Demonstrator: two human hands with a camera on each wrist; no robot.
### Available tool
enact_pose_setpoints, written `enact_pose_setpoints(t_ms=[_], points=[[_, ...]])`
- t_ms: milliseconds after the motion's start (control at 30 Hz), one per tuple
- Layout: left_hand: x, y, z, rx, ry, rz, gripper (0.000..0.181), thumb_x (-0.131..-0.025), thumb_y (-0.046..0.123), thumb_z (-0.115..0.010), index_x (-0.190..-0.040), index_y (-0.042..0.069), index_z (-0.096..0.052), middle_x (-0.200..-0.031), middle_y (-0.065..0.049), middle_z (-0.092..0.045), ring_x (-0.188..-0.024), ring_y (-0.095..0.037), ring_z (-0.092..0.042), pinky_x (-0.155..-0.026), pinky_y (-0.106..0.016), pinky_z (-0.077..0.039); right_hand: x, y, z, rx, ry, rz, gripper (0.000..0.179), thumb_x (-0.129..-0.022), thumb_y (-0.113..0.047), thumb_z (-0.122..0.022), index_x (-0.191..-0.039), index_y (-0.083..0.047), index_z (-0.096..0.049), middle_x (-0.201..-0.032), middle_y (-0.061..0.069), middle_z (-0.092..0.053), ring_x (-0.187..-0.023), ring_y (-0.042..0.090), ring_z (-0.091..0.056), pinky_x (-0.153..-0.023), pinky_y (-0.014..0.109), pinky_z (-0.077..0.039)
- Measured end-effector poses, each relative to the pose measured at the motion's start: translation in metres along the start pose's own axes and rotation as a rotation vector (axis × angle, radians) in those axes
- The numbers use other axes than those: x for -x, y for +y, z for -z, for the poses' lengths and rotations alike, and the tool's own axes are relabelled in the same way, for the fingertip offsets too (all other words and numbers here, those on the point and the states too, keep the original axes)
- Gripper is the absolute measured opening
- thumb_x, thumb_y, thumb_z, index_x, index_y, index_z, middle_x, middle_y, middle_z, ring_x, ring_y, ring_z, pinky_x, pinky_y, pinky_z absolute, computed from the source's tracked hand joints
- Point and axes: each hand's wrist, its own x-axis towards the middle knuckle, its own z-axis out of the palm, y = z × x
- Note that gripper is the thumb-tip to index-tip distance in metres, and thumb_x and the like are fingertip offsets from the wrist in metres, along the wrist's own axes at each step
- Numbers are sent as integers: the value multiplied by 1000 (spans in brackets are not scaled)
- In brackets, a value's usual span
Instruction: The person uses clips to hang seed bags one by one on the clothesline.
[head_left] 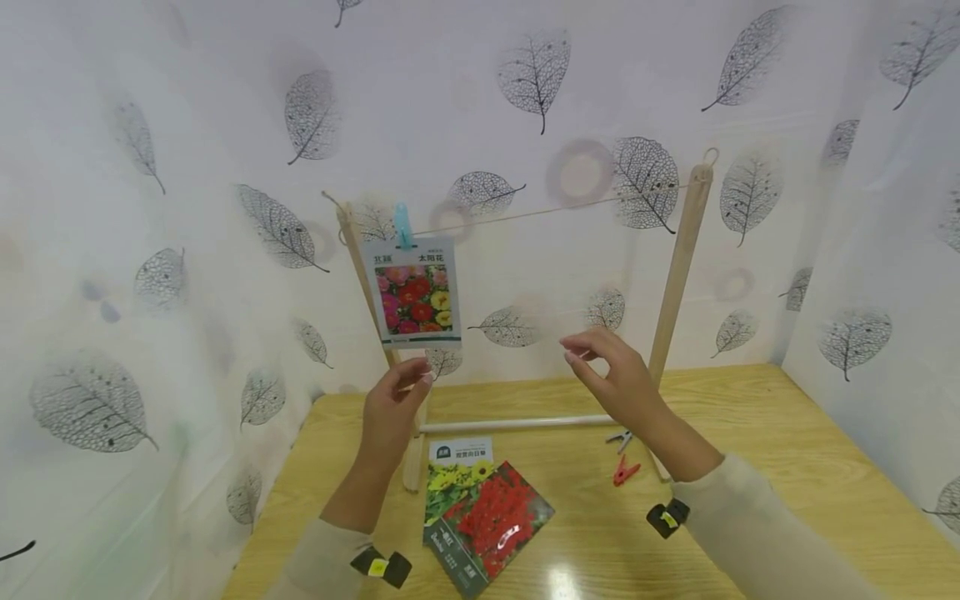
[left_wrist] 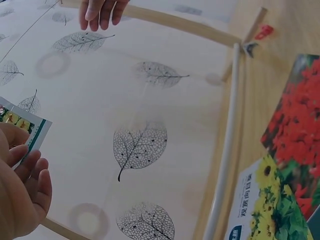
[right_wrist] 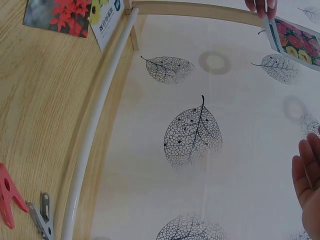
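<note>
A seed packet with red, pink and yellow flowers [head_left: 414,296] hangs from a thin string [head_left: 525,216] by a light blue clothespin [head_left: 402,225]. Just below its bottom edge is my left hand [head_left: 392,408], fingers loosely bent with nothing in them. In the left wrist view that hand [left_wrist: 25,185] overlaps the packet's lower corner [left_wrist: 37,131]. My right hand [head_left: 618,375] hovers in front of the right post, fingers relaxed and holding nothing. On the table lie a red-flower packet [head_left: 502,517] and, partly beneath it, a yellow-flower packet [head_left: 450,479].
Two wooden posts, left [head_left: 363,267] and right [head_left: 682,267], carry the string. A white rod [head_left: 517,423] runs between them low down. Near the right post lie a red clothespin [head_left: 625,472] and a grey clothespin [head_left: 621,439]. A leaf-print curtain [head_left: 525,125] stands behind the wooden table [head_left: 600,533].
</note>
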Motion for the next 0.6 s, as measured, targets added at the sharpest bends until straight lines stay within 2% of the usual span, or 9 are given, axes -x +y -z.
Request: enact_pose_setpoints(t_ms=[100,300,600], points=[[1,-3,-2,3,3,4,27,-97,16,-68,-124,12,-67,-123,-7,-69,-108,-6,-62,-89,-17,-52,2,0,0,5,-2,-20,22,-93,-4,-70,-115,-8,-71,-108,4,-70,-93,14,-65,-83,29,-57],[3,-8,-4,7,0,5,32,-96,15,-69,-126,6,-66,-125,-12,-69,-106,-4,-62,-89,-18,-52,8,0,0,9,-22,-74,21,-94,-7,-69,-115,-9,-71,-109,3,-70,-95,14,-65,-86,22,-55],[5,-19,-8,-8,-1,23,32,-95,16,-71,-125,7,-67,-125,-7,-70,-108,-6,-63,-89,-19,-53,17,4,-1,6,-21,-83,21,-93,-5,-70,-114,-8,-71,-110,4,-70,-94,15,-65,-84,21,-55]])
